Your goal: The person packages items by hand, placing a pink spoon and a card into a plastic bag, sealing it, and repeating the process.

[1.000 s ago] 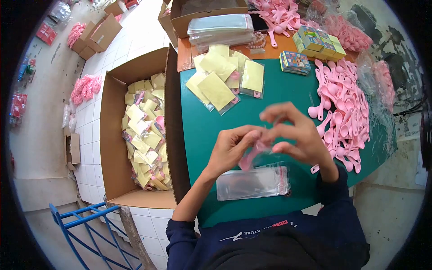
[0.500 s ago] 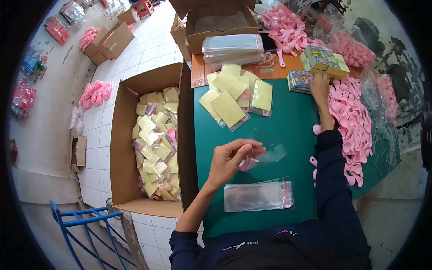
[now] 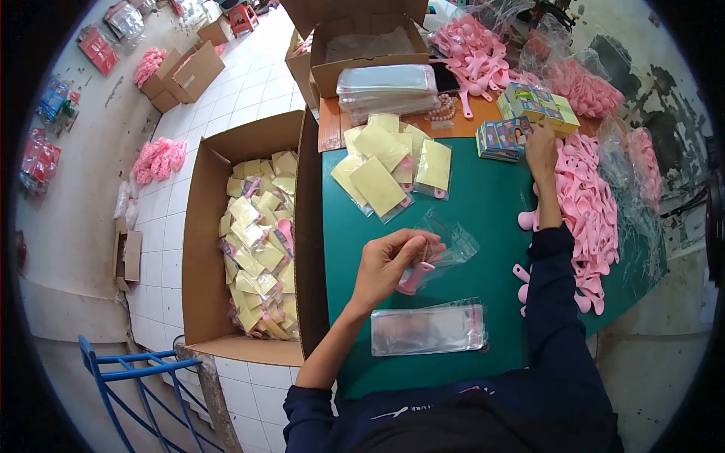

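My left hand (image 3: 394, 263) is closed around a clear plastic bag (image 3: 455, 248), held above the green tabletop with its mouth to the right. Inside or against that bag sits a pink scoop (image 3: 415, 278). At the far right, my right hand (image 3: 541, 155) pinches the edge of a printed card (image 3: 519, 132) on top of a card stack (image 3: 498, 151); the fingertips are partly hidden. Below my left hand lies a pile of flat clear bags (image 3: 427, 331). Filled packets (image 3: 377, 187) with pale yellow card backs rest further up the green table (image 3: 483, 196).
Left of the table stands a deep cardboard box (image 3: 198, 249) of filled packets. A heap of pink scoops (image 3: 585, 204) spreads under and beyond my right forearm. More card stacks (image 3: 559, 113), bundled bags (image 3: 387, 87) and a small open box (image 3: 325, 75) occupy the far end.
The top card on the stack has shifted and fanned toward my right hand, which has moved slightly down. The bag in my left hand has tilted, showing more of the pink scoop.
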### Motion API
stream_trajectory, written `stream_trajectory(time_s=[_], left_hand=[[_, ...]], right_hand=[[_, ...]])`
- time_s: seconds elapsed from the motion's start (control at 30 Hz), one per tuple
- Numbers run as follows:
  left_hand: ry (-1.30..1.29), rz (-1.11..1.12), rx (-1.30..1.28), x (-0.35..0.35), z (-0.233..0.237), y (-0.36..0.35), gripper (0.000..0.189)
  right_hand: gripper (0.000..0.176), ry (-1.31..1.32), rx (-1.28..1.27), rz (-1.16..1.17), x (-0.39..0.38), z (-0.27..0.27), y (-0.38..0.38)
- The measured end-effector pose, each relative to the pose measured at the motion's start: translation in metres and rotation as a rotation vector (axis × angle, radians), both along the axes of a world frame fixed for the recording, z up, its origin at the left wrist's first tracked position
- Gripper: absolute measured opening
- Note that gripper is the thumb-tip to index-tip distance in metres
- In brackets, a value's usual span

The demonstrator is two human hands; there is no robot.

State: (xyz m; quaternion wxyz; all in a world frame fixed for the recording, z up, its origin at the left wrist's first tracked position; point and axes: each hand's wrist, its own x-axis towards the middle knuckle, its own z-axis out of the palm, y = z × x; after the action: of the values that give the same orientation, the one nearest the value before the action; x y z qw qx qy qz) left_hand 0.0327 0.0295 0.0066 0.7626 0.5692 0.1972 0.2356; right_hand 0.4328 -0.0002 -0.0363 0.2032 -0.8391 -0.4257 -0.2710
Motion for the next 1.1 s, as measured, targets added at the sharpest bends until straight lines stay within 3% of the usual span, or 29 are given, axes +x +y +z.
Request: stream_trajectory(time_s=[0.07, 0.13, 0.2, 0.27, 0.33, 0.43, 0.53, 0.63, 0.73, 0.83, 0.9, 0.97, 1.1], left_hand=[[0.029, -0.009, 0.007, 0.004, 0.0, 0.002, 0.026], [0.083, -0.031, 0.043, 0.01, -0.004, 0.004, 0.027], [0.08, -0.037, 0.034, 0.013, -0.001, 0.002, 0.028], [0.097, -0.04, 0.071, 0.017, -0.001, 0.005, 0.028], [0.146, -0.043, 0.14, 0.017, -0.005, 0.008, 0.029], [0.174, -0.01, 0.214, 0.019, 0.002, 0.007, 0.028], [0.092, -0.05, 0.179, 0.02, 0.003, 0.007, 0.029], [0.107, -0.051, 0.2, 0.018, 0.001, 0.009, 0.027], [0.171, -0.05, 0.23, 0.017, 0.0, 0.007, 0.026], [0.183, -0.141, 0.188, 0.017, 0.001, 0.003, 0.024], [0.189, -0.2, 0.305, 0.019, 0.006, 0.0, 0.026], [0.182, -0.242, 0.348, 0.019, 0.013, -0.004, 0.032], [0.387, -0.174, 0.566, 0.013, 0.027, -0.012, 0.056]], right_hand=[[0.022, -0.05, 0.102, 0.072, -0.014, 0.017, -0.007], [0.022, 0.063, 0.022, 0.214, -0.028, 0.039, -0.019], [0.019, 0.891, 0.149, 0.59, -0.1, 0.087, -0.038], [0.018, 1.224, 0.157, 0.752, -0.153, 0.107, -0.063], [0.018, 1.194, -0.025, 0.702, -0.18, 0.122, -0.083], [0.016, 0.837, -0.212, 0.721, -0.184, 0.13, -0.094], [0.016, 1.059, 0.154, 0.619, -0.19, 0.127, -0.098], [0.019, 1.008, 0.173, 0.626, -0.199, 0.135, -0.1], [0.021, 0.781, -0.098, 0.749, -0.201, 0.134, -0.101], [0.018, 0.775, -0.227, 0.775, -0.206, 0.138, -0.101], [0.017, 0.742, -0.308, 0.843, -0.21, 0.135, -0.099], [0.018, 0.664, -0.373, 0.957, -0.214, 0.123, -0.095], [0.016, 0.542, -0.488, 0.876, -0.224, 0.11, -0.098]])
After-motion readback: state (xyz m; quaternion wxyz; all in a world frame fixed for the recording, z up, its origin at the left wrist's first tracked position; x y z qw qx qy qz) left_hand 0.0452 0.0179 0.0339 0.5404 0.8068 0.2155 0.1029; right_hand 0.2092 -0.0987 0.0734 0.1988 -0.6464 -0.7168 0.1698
